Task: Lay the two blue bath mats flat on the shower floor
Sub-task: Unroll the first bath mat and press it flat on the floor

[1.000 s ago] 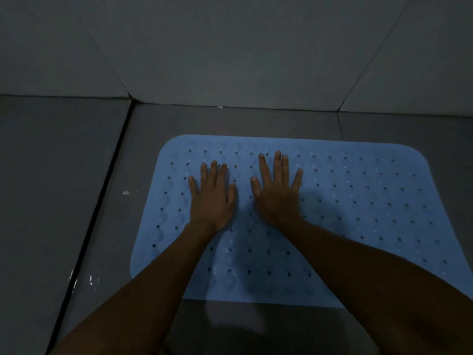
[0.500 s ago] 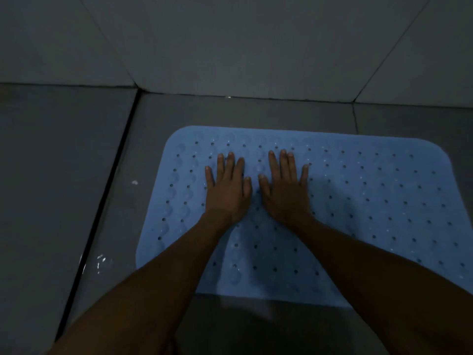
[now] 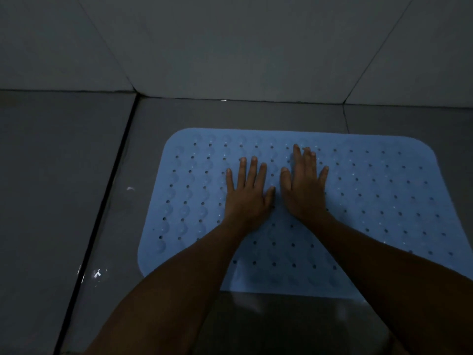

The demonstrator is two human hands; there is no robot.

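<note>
Head view — one blue bath mat (image 3: 371, 201), two hands (image 3: 247, 198) flat on it.

1. Dim, bluish-grey light throughout; the source is not in view.
2. Small glints on the wet floor (image 3: 97, 274) near its left edge.
3. Soft shadow beside the arms on the mat (image 3: 371, 190).
4. Straight tile joints splay outward toward the corners; fine detail is soft and grainy.
</note>
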